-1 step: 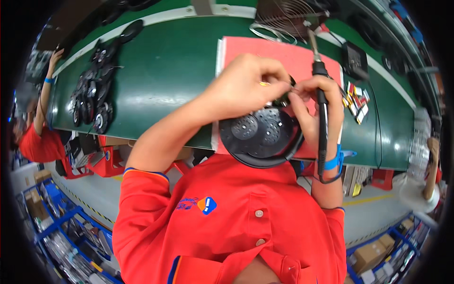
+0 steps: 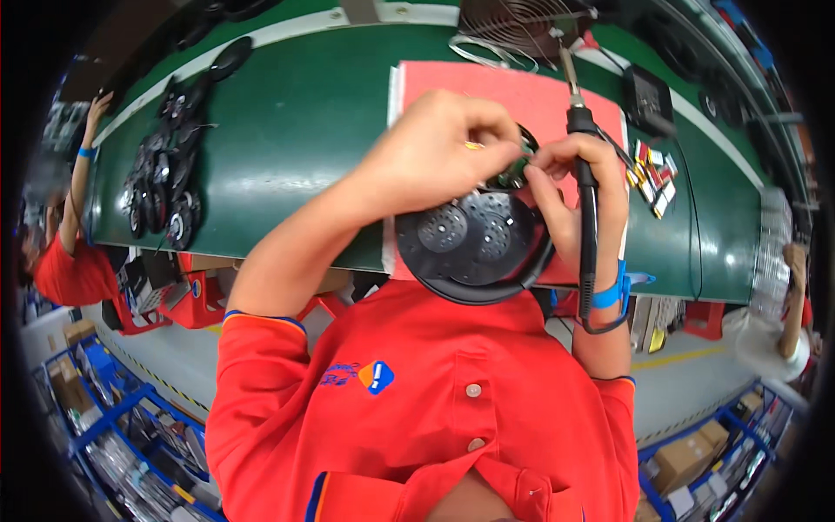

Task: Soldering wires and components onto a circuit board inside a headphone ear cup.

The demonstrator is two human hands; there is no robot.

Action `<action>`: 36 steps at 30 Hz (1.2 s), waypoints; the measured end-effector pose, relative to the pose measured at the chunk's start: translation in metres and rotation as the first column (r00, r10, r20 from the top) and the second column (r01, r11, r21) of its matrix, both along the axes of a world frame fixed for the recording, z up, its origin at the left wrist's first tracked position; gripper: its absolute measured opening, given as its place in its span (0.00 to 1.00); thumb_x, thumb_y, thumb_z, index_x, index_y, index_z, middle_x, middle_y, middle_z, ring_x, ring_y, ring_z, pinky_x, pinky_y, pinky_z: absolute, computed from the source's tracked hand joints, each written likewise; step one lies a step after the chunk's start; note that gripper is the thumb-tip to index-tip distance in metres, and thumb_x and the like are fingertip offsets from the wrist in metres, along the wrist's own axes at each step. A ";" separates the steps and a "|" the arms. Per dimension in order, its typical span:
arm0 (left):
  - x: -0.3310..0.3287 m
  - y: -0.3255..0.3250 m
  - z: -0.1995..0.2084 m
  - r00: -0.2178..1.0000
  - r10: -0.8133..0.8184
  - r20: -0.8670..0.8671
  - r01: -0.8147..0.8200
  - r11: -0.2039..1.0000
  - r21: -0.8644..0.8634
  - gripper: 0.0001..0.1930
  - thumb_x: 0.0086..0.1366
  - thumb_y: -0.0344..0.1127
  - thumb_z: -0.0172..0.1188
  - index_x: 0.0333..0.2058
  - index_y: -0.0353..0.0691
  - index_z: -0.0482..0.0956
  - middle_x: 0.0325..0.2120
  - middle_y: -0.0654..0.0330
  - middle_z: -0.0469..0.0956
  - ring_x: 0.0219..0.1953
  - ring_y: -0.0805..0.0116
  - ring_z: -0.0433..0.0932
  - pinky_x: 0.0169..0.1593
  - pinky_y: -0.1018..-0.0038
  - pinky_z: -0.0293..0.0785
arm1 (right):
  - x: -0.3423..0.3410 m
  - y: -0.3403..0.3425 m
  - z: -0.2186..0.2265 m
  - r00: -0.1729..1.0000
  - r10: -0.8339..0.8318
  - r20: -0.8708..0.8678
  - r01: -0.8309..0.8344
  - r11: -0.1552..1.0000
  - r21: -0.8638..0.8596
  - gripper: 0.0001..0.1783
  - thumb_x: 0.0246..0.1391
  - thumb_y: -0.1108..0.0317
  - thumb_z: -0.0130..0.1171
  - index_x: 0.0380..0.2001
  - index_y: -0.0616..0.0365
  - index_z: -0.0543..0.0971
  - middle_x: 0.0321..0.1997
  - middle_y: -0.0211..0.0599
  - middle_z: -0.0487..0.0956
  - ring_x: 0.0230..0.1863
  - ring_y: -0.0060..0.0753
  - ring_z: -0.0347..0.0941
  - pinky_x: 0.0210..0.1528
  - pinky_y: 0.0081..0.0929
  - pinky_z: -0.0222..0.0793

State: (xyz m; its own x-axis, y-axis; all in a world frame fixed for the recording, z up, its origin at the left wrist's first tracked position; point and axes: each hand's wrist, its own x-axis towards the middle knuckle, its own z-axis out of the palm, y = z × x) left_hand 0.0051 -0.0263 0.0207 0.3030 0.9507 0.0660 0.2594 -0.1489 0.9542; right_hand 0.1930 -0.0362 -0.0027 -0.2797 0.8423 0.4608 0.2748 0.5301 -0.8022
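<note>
My left hand (image 2: pixel 439 148) is closed in a pinch; a small yellow bit (image 2: pixel 475 146) shows at its fingers, the rest hidden. With my right hand (image 2: pixel 609 178) I hold a black soldering iron (image 2: pixel 589 217), its metal tip pointing up and away. That hand's thumb and forefinger also pinch near the left fingertips, on something too small to name. Just beneath the fingertips lies a round black housing with a green board (image 2: pixel 511 179) inside, partly covered. Nearer me is a black rounded part with two perforated discs (image 2: pixel 496 233) and a curved black band (image 2: pixel 487 296).
A pink mat (image 2: pixel 435 76) lies on the green table (image 2: pixel 296 113). Small silver, yellow and red packs (image 2: pixel 654 178) lie to the right, near a black box (image 2: pixel 648 100). Black round parts (image 2: pixel 161 178) line the left. A fan (image 2: pixel 513 26) stands behind. Other people work at both sides.
The whole view has shifted slightly. The hands have parted a little from the round housing, so more of its green board shows. Both hands keep their pinch, and the soldering iron stays in the right.
</note>
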 end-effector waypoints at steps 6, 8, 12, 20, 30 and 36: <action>-0.004 0.010 -0.012 0.958 0.084 -0.275 -0.026 0.978 0.206 0.07 0.50 0.31 0.58 0.24 0.33 0.80 0.18 0.55 0.77 0.25 0.60 0.76 0.33 0.69 0.72 | 0.025 -0.003 0.003 0.978 -0.148 0.148 0.089 0.936 0.341 0.12 0.49 0.87 0.55 0.37 0.62 0.70 0.34 0.40 0.80 0.32 0.25 0.74 0.36 0.19 0.68; -0.003 0.010 -0.017 0.947 0.049 -0.318 0.042 0.961 0.273 0.05 0.47 0.30 0.59 0.23 0.34 0.80 0.19 0.56 0.77 0.31 0.58 0.74 0.37 0.67 0.71 | 0.028 -0.009 0.005 0.990 -0.138 -0.031 0.141 0.961 0.239 0.11 0.48 0.84 0.58 0.36 0.64 0.75 0.26 0.35 0.79 0.28 0.27 0.76 0.35 0.21 0.69; -0.003 0.009 -0.016 0.946 0.056 -0.320 0.075 0.920 0.384 0.03 0.46 0.27 0.58 0.20 0.35 0.79 0.21 0.58 0.77 0.36 0.60 0.71 0.41 0.69 0.69 | 0.038 -0.015 0.021 0.995 -0.054 -0.081 0.073 0.963 0.259 0.13 0.54 0.69 0.59 0.40 0.67 0.76 0.20 0.34 0.75 0.22 0.24 0.70 0.28 0.19 0.64; -0.002 0.008 -0.023 0.924 -0.019 -0.383 0.167 0.919 0.358 0.00 0.46 0.24 0.59 0.20 0.35 0.77 0.36 0.63 0.76 0.45 0.62 0.68 0.50 0.71 0.65 | 0.042 -0.014 0.021 0.983 -0.168 -0.079 0.186 0.903 0.388 0.38 0.57 0.36 0.41 0.29 0.66 0.78 0.17 0.33 0.71 0.17 0.23 0.60 0.20 0.21 0.51; -0.001 0.011 -0.028 0.913 0.077 -0.400 0.111 0.898 0.426 0.01 0.45 0.25 0.59 0.20 0.33 0.78 0.40 0.60 0.76 0.50 0.59 0.67 0.54 0.68 0.62 | 0.029 -0.016 0.023 0.997 0.048 -0.067 -0.025 0.953 0.301 0.29 0.62 0.49 0.44 0.19 0.61 0.78 0.12 0.29 0.71 0.13 0.25 0.59 0.18 0.23 0.52; -0.002 0.008 -0.026 0.904 0.091 -0.417 0.106 0.899 0.425 0.02 0.46 0.25 0.58 0.21 0.33 0.79 0.40 0.60 0.77 0.50 0.59 0.67 0.55 0.67 0.62 | 0.024 -0.013 0.019 0.994 0.112 0.000 -0.107 0.949 0.298 0.20 0.58 0.58 0.50 0.20 0.61 0.78 0.13 0.32 0.72 0.13 0.28 0.62 0.18 0.24 0.56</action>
